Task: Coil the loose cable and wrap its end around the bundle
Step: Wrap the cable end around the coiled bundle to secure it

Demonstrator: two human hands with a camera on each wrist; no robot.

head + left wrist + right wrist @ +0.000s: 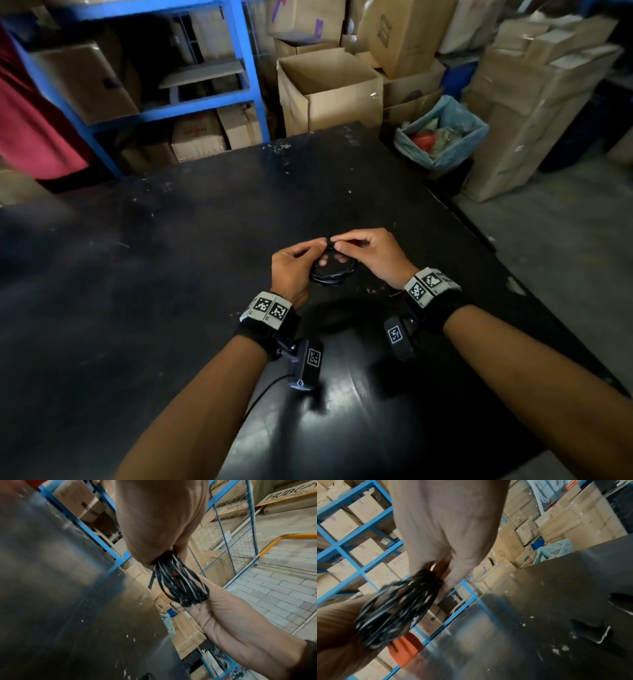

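Note:
A black cable (330, 270) is wound into a small round coil of several loops, held just above the black table (171, 274). My left hand (294, 267) grips the coil's left side, and its thumb and fingers meet the coil's top. My right hand (370, 253) pinches the same top spot from the right. In the left wrist view the loops (181, 586) fan out from my left hand (159, 520) toward the right palm (223, 615), and a short free end (151, 580) sticks out. The right wrist view shows the blurred coil (399, 609) between both hands.
The black table's far edge (308, 137) faces an open cardboard box (329, 89) and blue shelving (191, 102) stacked with boxes. A bin with a blue liner (442, 133) stands off the table's right corner. More boxes (534, 102) pile up at the right.

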